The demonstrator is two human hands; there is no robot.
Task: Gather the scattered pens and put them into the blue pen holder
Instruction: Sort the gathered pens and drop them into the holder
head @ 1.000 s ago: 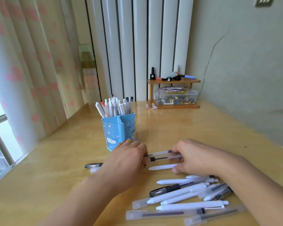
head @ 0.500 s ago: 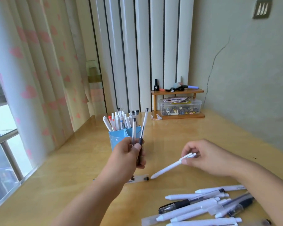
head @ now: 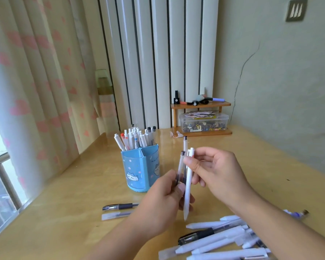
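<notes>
My left hand (head: 163,201) was curled round two clear pens (head: 180,166), holding them upright just right of the blue pen holder (head: 139,166); my right hand (head: 214,171) pinched the white pen (head: 188,184) near its top, thumb and fingers (head: 190,164) clamped on the barrel, its tip hanging free below; the three pens stood side by side and I judged I was passing the white one across to the bundle.

The risk as I read it: a handover in mid-air, so if the right let go before the left closed round it, the white pen would drop onto the bench (head: 73,194) and roll; the holder's far compartments were already crammed, so poking a bundle of three in there could jam against the standing pens or tip the holder over, whereas the near compartment looked open.

Two pens (head: 118,211) lay near the front-left of the bench, partly behind my left wrist; the heap of pens (head: 223,243) at the front-right edge ran under my right forearm and out of the bottom of the frame, so I couldn't count it; my left fingers sat behind the pens, their exact hold hidden; the motion blur smeared the clear barrels; something purple-tipped beyond my right arm I couldn't identify.
</notes>
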